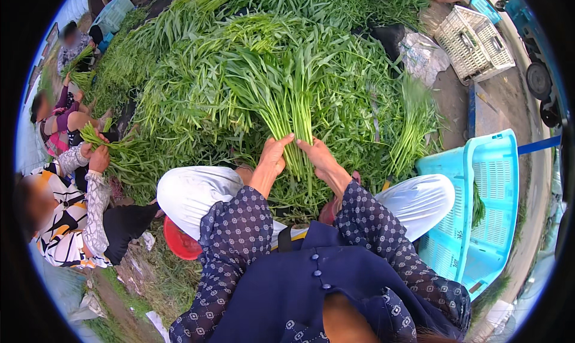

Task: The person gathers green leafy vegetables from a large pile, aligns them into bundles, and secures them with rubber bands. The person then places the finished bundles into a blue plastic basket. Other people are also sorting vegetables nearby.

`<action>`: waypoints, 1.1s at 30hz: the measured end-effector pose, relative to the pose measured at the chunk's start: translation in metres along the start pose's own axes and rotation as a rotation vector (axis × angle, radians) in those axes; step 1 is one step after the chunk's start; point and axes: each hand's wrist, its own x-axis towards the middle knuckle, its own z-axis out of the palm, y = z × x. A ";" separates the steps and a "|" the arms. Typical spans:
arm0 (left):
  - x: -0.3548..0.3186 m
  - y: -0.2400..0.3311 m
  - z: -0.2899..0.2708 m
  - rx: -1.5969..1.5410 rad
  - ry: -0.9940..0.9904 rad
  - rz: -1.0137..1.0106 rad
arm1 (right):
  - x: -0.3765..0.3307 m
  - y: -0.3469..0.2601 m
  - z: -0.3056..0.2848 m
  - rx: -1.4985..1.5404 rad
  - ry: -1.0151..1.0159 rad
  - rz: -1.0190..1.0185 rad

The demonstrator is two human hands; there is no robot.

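In front of me, over a wide heap of cut greens (191,91), I hold long-stemmed leafy greens that look like water spinach. My left hand (273,155) is closed round the left part of the stems (272,116), whose leaves fan up and to the left. Closed on the right part (303,112) is my right hand (324,157), and those stems stand more upright. Both hands almost meet at the thumbs, and the cut stem ends hang below them. To the right of my hands a separate bunch of greens (410,130) lies on the heap.
A turquoise crate (494,202) stands by my right knee, with some greens inside. Farther back right is a cream crate (473,46). A red bowl (179,240) sits by my left knee. Several people sit along the left, the nearest holding greens (123,146); another person's hand shows top right.
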 end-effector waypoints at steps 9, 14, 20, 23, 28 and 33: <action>-0.014 0.017 0.004 0.049 -0.191 -0.211 | -0.006 -0.002 -0.023 -0.861 -0.205 -0.325; -0.007 0.006 0.003 0.139 -0.172 -0.196 | -0.005 0.004 -0.027 -1.629 -0.044 -0.507; -0.017 0.015 0.012 0.145 -0.232 -0.136 | -0.003 -0.045 -0.028 -1.450 0.260 -0.558; -0.014 0.011 0.010 0.099 -0.278 -0.121 | 0.007 -0.073 -0.018 -1.269 0.328 -0.752; -0.019 0.011 0.013 0.042 -0.280 -0.133 | 0.041 -0.092 -0.015 -1.278 0.195 -0.956; -0.022 0.016 0.014 0.072 -0.256 -0.071 | 0.052 -0.099 -0.016 -1.326 0.097 -0.970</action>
